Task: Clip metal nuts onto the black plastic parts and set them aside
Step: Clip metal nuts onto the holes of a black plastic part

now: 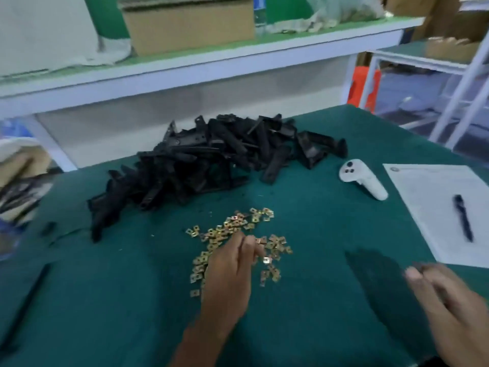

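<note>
A big heap of black plastic parts (211, 160) lies at the back of the green table (105, 300). In front of it, several small brass-coloured metal nuts (232, 226) are scattered. My left hand (230, 266) reaches into the nuts with its fingers curled down, and the fingertips pinch a nut (260, 241). My right hand (449, 300) hovers at the lower right, blurred by motion. A dark smear (375, 274) lies just left of it. I cannot tell whether that smear is a held part or a shadow.
A white handheld controller (362, 181) lies right of the heap. A paper sheet (436, 207) with a black pen (463, 218) on it sits at the right edge. A white shelf with a cardboard box (188, 25) stands behind. A black strip (29, 300) lies at the left.
</note>
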Demonstrator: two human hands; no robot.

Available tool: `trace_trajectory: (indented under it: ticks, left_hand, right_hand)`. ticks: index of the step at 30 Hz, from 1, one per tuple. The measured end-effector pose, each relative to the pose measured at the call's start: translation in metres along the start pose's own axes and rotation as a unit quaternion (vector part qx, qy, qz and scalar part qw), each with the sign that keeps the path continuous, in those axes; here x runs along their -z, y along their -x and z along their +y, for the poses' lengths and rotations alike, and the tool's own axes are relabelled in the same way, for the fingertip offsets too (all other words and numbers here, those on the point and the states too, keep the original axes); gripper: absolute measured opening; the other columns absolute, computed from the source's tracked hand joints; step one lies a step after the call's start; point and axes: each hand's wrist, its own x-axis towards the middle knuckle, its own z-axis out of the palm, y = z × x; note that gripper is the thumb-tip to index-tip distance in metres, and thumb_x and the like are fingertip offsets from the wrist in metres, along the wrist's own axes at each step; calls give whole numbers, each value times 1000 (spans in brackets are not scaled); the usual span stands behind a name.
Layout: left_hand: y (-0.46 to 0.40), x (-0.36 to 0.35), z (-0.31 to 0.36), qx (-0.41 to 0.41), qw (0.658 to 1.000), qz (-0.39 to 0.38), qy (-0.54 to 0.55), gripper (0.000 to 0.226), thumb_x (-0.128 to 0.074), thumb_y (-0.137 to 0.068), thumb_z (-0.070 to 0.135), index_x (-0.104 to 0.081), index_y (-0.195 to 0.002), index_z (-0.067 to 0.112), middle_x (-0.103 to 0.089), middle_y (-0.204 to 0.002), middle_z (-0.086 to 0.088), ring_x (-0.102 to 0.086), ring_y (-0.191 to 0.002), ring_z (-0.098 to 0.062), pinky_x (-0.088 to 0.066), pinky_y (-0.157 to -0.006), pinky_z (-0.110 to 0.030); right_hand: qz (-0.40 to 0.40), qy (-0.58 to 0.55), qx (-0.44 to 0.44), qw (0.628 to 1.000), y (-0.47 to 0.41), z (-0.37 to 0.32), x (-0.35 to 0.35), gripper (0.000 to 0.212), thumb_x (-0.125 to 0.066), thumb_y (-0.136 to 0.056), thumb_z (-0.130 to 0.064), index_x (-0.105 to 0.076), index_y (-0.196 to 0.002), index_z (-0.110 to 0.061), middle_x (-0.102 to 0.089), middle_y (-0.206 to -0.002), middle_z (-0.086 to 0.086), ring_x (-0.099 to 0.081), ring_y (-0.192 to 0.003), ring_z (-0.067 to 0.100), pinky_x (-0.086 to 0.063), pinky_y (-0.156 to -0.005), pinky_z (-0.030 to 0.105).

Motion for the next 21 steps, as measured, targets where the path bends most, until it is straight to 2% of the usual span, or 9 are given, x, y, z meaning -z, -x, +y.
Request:
trace_trajectory:
  ticks: [3, 4, 6, 8, 11, 14, 17, 19, 21]
  left_hand:
    - [-10, 47, -38, 64, 993, 90, -43, 51, -30, -97, 58, -68, -78, 30, -63, -72, 12, -58, -58, -7, -39, -51, -12]
    - [-13, 56, -49, 78, 989, 111, -57, 52, -29, -96, 58, -68, -77, 30, -63, -73, 14, -58, -62, -5, -39, -52, -13]
    - [-17, 65, -65, 104, 982, 144, -72, 52, -28, -96, 57, -67, -77, 29, -63, -73, 13, -58, -70, -1, -39, -58, -19]
    - [-20, 67, -75, 134, 975, 171, -47, 53, -27, -96, 57, -68, -76, 28, -66, -79, 16, -59, -75, 1, -42, -63, -26]
    - [-24, 68, -84, 146, 963, 223, 21, 54, -30, -98, 55, -63, -68, 23, -70, -83, 19, -62, -78, 0, -46, -70, -31]
    - [-25, 67, -87, 142, 958, 237, 72, 55, -33, -98, 53, -59, -65, 17, -71, -80, 7, -62, -73, -7, -46, -72, -31]
    - [-27, 66, -86, 141, 960, 224, 89, 58, -33, -96, 55, -57, -66, 12, -70, -79, 3, -62, -73, -9, -46, -74, -33]
    - [-27, 66, -85, 142, 962, 215, 93, 57, -34, -97, 55, -58, -67, 13, -71, -78, 3, -63, -73, -9, -47, -74, -36]
    - [-27, 66, -85, 142, 961, 217, 99, 56, -34, -96, 54, -59, -67, 14, -71, -78, 4, -63, -73, -8, -47, -75, -37]
  right_hand:
    - [-203, 37, 113, 972, -16, -40, -73, 26, -43, -95, -69, -58, -98, -47, -55, -128, -27, -52, -117, -5, -36, -98, 11]
    - [-275, 82, 147, 947, -19, -49, -97, 36, -40, -91, -75, -49, -119, -54, -34, -148, -30, -36, -133, -4, -31, -110, 18]
    - [-393, 157, 149, 894, -24, -56, -139, 78, -37, -85, -83, -12, -151, -51, 10, -158, -28, 0, -147, 2, -18, -124, 36]
    - [-433, 92, 129, 887, -34, -71, -169, 91, -42, -85, -84, 5, -155, -50, 27, -154, -34, 19, -144, -8, -13, -124, 36]
    - [-355, -11, 159, 921, -60, -95, -209, 72, -43, -89, -78, -22, -150, -48, 1, -154, -33, 4, -138, -17, -20, -112, 17]
    - [-264, 18, 155, 952, -108, -118, -254, 54, -50, -96, -62, -45, -139, -30, -30, -142, -12, -21, -136, 6, -26, -110, 27]
    - [-268, 69, 65, 959, -155, -140, -299, 68, -60, -94, -59, -40, -144, -18, -36, -143, 5, -29, -135, 27, -34, -109, 39]
    - [-260, 129, 40, 956, -177, -145, -319, 73, -64, -92, -58, -40, -145, -14, -42, -142, 9, -38, -133, 32, -39, -108, 43]
    - [-238, 148, 43, 959, -187, -143, -328, 53, -64, -96, -44, -52, -137, -14, -57, -131, 11, -56, -118, 30, -51, -96, 41]
